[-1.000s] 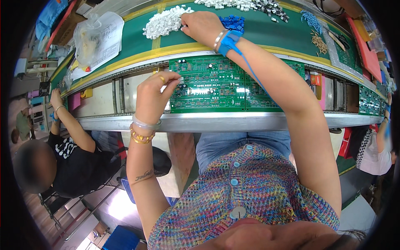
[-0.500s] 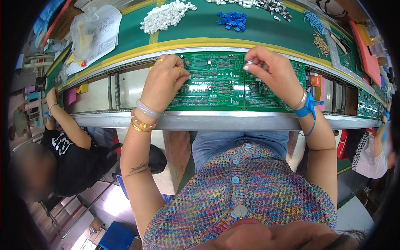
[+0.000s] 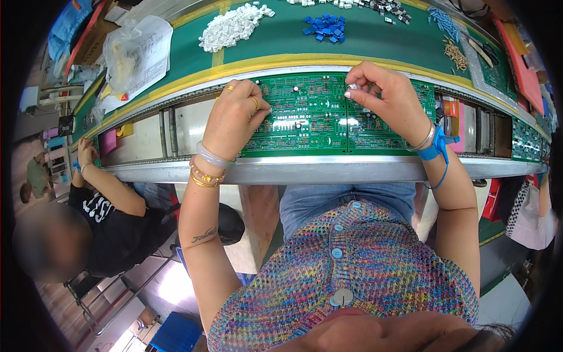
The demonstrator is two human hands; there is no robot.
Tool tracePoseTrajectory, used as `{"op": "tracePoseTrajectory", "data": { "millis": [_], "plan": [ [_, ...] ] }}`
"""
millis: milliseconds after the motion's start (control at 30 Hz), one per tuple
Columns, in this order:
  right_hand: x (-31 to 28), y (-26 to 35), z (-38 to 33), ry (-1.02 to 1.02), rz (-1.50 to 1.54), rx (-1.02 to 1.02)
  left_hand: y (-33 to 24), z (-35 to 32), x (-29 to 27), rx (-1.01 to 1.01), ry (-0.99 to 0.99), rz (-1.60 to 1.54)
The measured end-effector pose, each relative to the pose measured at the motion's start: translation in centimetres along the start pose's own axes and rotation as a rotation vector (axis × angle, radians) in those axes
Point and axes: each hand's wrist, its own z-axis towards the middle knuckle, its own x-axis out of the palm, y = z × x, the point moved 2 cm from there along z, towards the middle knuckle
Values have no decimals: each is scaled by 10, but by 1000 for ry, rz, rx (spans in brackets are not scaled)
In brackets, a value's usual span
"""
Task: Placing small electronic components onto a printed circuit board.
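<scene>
Green circuit boards (image 3: 299, 142) with small parts lie on the rail line in front of me. Over the left part of them, my left hand (image 3: 237, 111) is closed, thumb and forefinger pinched just above the surface; what they hold, if anything, is too small to make out. Above the right part, my right hand (image 3: 388, 97) pinches a small white connector (image 3: 352, 87) between thumb and forefinger, with a blue wrist strap (image 3: 434, 148) around that wrist.
Beyond the rail (image 3: 328, 62) are heaps of white connectors (image 3: 234, 28), blue components (image 3: 324, 28), light-blue parts (image 3: 442, 24) and tan parts (image 3: 455, 55). A plastic bag (image 3: 123, 47) lies on papers at far left. Co-workers sit on both sides; one person's hand (image 3: 88, 152) is at the line's left.
The whole view has shifted slightly rightward. Both my hands stay over the boards in nearly the same pinching poses. The left-hand co-worker's hands have moved a little.
</scene>
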Motion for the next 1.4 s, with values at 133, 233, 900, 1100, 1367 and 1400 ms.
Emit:
{"op": "tracePoseTrajectory", "data": {
  "millis": [133,233,900,1100,1367,1400],
  "plan": [
    [0,1,1,1,1,2,1,-1,1,-12,5,-46],
    [1,-1,1,11,15,-2,0,-2,1,-18,3,-39],
    [2,-8,0,-19,-20,-41,-2,4,-3,-14,83,25],
    [4,-6,-7,-28,-5,-46,73,24,-20,-309,-244,-44],
    [1,23,-50,-69,-301,-69,121,24,-8,-400,-408,65],
    [0,23,-51,-62,-323,-53,121,26,-9,-387,-406,73]
  ]
}}
